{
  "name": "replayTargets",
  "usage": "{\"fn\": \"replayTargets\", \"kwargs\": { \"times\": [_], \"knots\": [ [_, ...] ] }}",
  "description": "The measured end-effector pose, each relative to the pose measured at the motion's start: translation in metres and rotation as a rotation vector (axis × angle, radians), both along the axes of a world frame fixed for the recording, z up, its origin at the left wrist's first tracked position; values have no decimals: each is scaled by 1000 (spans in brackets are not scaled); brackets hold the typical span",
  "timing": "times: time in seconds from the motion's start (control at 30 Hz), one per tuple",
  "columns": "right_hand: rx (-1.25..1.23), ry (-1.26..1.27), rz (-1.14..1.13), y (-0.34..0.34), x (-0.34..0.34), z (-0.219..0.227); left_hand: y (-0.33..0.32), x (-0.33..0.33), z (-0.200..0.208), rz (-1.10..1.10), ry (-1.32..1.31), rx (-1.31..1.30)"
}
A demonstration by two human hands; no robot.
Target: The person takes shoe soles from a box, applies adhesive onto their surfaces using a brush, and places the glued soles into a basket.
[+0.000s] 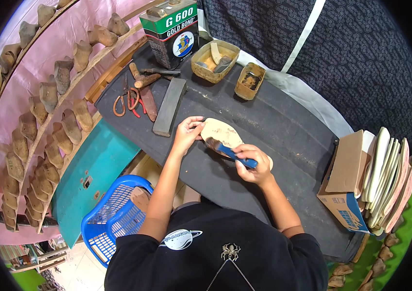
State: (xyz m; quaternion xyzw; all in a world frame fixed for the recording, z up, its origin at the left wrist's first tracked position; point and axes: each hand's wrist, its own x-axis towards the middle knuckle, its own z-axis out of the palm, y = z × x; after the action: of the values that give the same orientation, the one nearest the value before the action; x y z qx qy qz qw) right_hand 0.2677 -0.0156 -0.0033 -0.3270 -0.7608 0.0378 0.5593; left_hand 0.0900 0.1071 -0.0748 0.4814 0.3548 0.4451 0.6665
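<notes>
A pale cream shoe sole [219, 130] lies at an angle over the dark table [201, 179]. My left hand [189, 134] pinches its far left edge between thumb and fingers. In my right hand [256, 164] is a blue-handled brush [241, 158], its dark bristles touching or just above the sole's left edge; I cannot tell which. The near right end of the sole shows past my right hand, and its middle part is hidden under the brush and fingers. Small dark marks are on the sole's upper face.
A grey rectangular block [170, 106] lies left, near scissors [131, 98] and a hammer [145, 80]. Behind stand a green-and-black metal can [170, 36] and two shallow containers [215, 60]. A cardboard box [344, 169] with stacked soles is right; wooden shoe lasts [63, 75] and a blue basket [114, 223] are left.
</notes>
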Motion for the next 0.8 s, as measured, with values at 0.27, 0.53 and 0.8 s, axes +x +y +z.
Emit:
{"fn": "replayTargets", "kwargs": {
  "times": [0.27,0.53,0.8],
  "knots": [
    [-67,45,-49,0,12,-3,0,0,-1,8,5,8],
    [-90,148,-98,-2,12,-4,1,0,-1,2,20,3],
    [-301,243,-57,4,11,-9,1,0,-4,6,7,6]
  ]
}}
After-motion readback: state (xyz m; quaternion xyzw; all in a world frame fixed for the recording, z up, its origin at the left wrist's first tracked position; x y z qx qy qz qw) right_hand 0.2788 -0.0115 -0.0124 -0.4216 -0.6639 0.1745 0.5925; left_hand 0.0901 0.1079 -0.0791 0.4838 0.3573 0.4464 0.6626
